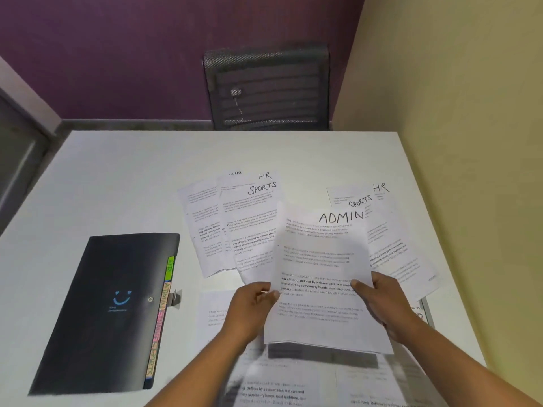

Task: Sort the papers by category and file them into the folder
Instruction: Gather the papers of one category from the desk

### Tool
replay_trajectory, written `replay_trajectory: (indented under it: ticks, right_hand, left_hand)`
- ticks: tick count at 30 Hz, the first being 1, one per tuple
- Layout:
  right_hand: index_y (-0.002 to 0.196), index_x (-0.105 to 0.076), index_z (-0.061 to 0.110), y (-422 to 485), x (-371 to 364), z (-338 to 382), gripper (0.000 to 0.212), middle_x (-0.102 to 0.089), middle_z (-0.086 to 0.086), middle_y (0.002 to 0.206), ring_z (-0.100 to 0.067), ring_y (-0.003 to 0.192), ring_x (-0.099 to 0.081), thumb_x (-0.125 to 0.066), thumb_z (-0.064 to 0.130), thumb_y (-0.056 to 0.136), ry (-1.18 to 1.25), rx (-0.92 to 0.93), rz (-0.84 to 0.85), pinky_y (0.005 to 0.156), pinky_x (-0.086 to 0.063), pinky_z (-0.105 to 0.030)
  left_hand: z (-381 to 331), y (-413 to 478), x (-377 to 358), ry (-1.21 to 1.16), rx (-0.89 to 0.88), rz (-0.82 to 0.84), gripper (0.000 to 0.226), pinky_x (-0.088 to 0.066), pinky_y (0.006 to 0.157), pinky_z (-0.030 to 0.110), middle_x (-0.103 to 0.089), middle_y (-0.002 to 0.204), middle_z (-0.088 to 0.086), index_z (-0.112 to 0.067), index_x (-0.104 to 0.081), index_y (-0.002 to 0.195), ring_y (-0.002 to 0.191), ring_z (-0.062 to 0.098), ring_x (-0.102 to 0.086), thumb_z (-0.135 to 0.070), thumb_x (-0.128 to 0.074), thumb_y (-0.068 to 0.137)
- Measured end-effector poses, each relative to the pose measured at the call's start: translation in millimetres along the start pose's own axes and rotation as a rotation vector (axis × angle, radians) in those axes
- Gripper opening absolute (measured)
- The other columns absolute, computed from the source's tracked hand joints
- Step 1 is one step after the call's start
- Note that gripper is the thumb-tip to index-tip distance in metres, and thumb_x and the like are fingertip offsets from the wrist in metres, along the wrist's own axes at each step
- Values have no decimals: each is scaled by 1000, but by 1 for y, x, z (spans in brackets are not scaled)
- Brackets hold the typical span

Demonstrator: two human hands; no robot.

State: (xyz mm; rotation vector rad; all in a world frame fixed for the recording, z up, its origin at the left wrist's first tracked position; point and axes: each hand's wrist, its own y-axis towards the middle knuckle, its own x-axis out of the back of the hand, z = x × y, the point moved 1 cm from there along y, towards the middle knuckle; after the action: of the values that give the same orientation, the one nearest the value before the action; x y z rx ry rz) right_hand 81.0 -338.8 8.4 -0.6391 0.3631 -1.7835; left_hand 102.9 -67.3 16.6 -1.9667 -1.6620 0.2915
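- My left hand (249, 306) pinches the left edge of the ADMIN sheet (320, 259), thumb on top.
- My right hand (385, 304) grips the sheet's right edge, thumb on top.
- The sheet is held above the white table (117, 177).
- The black folder (111, 304) lies closed at left, well apart from the sheet, with coloured tabs along its right edge.
- Left fan of papers (235, 224), marked SPORTS and HR, lies beyond the sheet.
- Right fan of papers (393, 239) lies partly behind it.

Black folder (100, 312) w/ blue smiley; white papers (320, 277); purple wall (132, 54).
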Motion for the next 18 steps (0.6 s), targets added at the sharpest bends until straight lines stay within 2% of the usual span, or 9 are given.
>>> replay_trajectory:
  ticks: [2,4,6,8,9,11,14,16,18]
  right_hand:
    - [95,-75,14,22,3,0,7,-78,-7,95,-29,88,-74,-71,15,90,16,-23,-26,87,-57,-54]
    - [96,-74,16,47,6,0,8,-77,-8,99,-31,91,-73,-73,18,89,43,-57,-55,89,-56,-55]
    - [99,-74,17,68,10,0,11,-76,-11,103,-26,85,-73,-73,19,89,67,-60,-74,86,-58,-50]
    - [108,-72,12,82,14,-1,18,-75,-13,104,-18,72,-71,-70,17,91,117,-90,-83,72,-60,-36]
    - [112,-70,8,88,17,-5,22,-74,-13,104,-19,73,-71,-69,15,92,149,-116,-83,67,-60,-31]
    - [116,-67,4,94,20,-10,25,-73,-13,105,-26,83,-71,-67,11,92,217,-166,-78,63,-61,-29]
    - [115,-66,2,100,19,-15,24,-72,-13,104,-27,83,-69,-66,8,92,246,-208,-105,55,-60,-25]
    - [116,-66,1,103,19,-20,26,-72,-14,107,-28,85,-69,-67,8,92,246,-211,-119,57,-60,-24]
    - [115,-67,1,103,19,-20,25,-72,-13,108,-27,84,-69,-67,8,91,238,-194,-119,57,-59,-22]
  left_hand:
    - [-2,20,-1,14,52,28,10,-55,62,30,-75,78,0,-20,-71,102,66,13,-65,-17,-67,92]
    - [1,41,0,-71,125,-14,25,-56,79,38,-73,84,2,-25,-64,108,77,20,-66,-13,-70,88]
    - [4,60,4,-148,162,-189,35,-57,87,38,-70,88,0,-26,-59,111,85,22,-69,-18,-73,80]
    - [2,74,11,93,133,-408,43,-51,85,31,-65,96,-4,-23,-55,118,91,18,-65,-31,-73,80]
    - [0,80,14,230,124,-509,50,-49,86,32,-62,106,-2,-19,-53,123,98,19,-62,-38,-73,81]
    - [-4,93,18,425,165,-625,68,-49,95,43,-55,124,5,-15,-49,131,114,26,-56,-51,-72,78]
    - [-11,112,20,595,287,-601,83,-48,96,49,-48,130,11,-10,-44,131,121,32,-51,-61,-73,72]
    - [-15,122,18,546,368,-538,87,-49,93,47,-44,133,12,-7,-38,132,121,35,-52,-54,-79,71]
    - [-22,127,18,417,412,-495,85,-53,86,43,-48,127,12,-7,-34,130,111,35,-58,-38,-85,70]
